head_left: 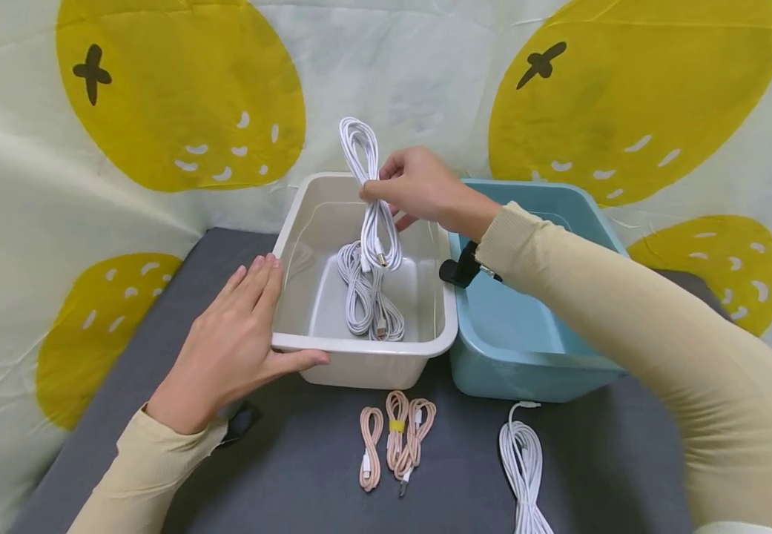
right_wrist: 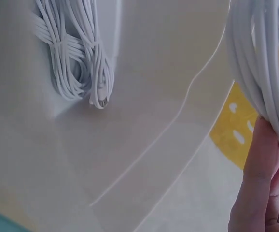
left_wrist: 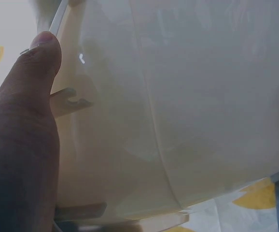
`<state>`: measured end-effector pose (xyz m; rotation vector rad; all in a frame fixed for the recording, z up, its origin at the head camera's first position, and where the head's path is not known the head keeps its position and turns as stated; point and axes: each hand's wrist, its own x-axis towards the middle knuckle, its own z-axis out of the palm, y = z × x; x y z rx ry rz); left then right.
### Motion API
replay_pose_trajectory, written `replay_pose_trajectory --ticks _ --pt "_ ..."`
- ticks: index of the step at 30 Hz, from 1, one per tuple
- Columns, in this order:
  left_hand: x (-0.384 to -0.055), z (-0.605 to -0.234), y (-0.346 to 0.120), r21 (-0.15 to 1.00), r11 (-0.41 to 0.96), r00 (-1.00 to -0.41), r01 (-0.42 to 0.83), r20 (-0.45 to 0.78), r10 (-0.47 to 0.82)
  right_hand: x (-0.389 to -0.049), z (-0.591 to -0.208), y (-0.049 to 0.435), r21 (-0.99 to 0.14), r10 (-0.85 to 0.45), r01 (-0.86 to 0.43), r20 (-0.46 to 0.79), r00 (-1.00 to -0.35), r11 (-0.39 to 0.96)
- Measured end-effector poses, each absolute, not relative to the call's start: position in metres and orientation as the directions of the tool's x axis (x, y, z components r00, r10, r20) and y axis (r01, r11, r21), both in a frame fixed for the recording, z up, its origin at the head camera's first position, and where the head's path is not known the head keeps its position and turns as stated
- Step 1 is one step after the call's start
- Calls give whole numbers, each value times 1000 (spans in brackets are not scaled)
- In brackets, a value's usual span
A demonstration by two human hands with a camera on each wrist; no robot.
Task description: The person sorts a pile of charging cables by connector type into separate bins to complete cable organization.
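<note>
My right hand (head_left: pixel 426 189) pinches a coiled white cable (head_left: pixel 374 211) above a cream-white basin (head_left: pixel 359 345), and the coil hangs with its metal plug end downward. In the right wrist view the same held cable (right_wrist: pixel 262 58) runs over the fingers. More coiled white cables (head_left: pixel 359 304) lie on the basin floor below. My left hand (head_left: pixel 232 341) rests on the basin's left front corner, fingers extended along the side and thumb along the front rim. The left wrist view shows the thumb (left_wrist: pixel 31 96) beside the basin wall.
A blue basin (head_left: pixel 519 378) stands against the cream one on the right. In front, on the dark grey cloth (head_left: pixel 292 475), lie peach cables (head_left: pixel 395 445), one with a yellow tie, and another white cable (head_left: pixel 522 460). A fruit-patterned curtain (head_left: pixel 399 59) hangs behind.
</note>
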<state>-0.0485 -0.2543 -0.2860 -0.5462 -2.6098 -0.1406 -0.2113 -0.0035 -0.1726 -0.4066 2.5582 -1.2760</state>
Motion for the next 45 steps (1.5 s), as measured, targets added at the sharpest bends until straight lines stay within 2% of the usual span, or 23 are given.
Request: replay_pose_trajectory --ticks 15,24,36,45 --pt "-62 -278 -238 -49 892 -746 449 529 405 -223 -164 6 -762 -280 -85 -129 -951 642" --pt "-60 -275 -236 -50 891 -747 452 524 408 -224 -168 4 -708 -298 -82 -186 -936 701" --pt "-51 -274 -238 -23 906 -782 422 497 377 -224 -183 -14 -637 -358 -126 -249 -900 761" --pt "-49 -274 -235 -22 904 -780 428 497 381 -218 -179 -9 -571 -313 -133 -230 -921 810"
